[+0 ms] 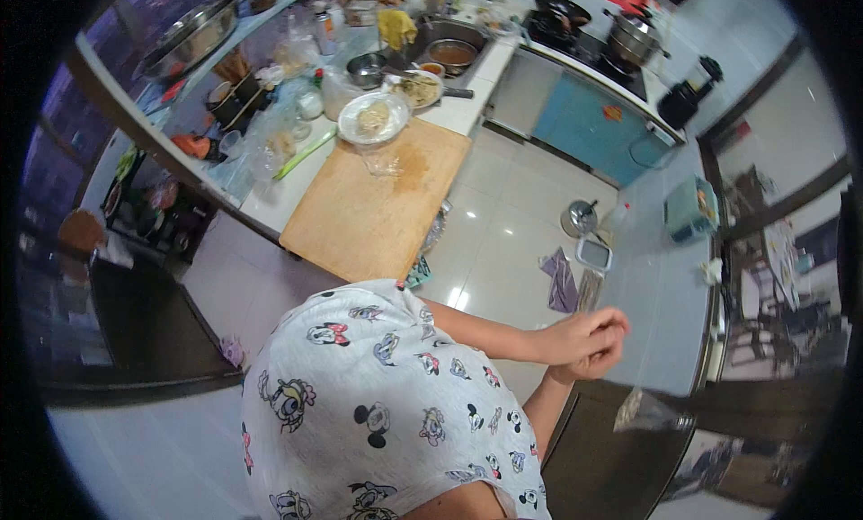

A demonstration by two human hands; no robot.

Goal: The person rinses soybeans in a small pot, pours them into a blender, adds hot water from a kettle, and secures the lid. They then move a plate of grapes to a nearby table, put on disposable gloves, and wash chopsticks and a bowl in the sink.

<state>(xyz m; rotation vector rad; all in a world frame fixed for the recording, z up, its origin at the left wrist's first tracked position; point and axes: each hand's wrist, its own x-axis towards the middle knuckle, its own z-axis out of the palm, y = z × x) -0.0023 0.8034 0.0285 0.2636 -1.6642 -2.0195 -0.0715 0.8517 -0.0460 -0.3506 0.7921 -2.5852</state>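
Both arms reach out to the right, and the hands meet over the floor beside the wall. My left hand (576,336) lies against my right hand (594,365), fingers bent and overlapping. No object shows in either hand, but the palms are hidden. A wooden board (367,206) rests on the counter to the left, away from the hands. At its far end are a plate (349,123) with pale food and a clear plastic bag (383,164). A green stalk (307,154) lies alongside the board.
Near the hands, a purple cloth (558,277), a metal pot (578,218) and a shallow tray (594,254) are on the floor. The sink (475,40) holds a metal basin (450,53). A wok (563,9) and a steamer pot (632,40) stand on the stove, near a blender (689,95).
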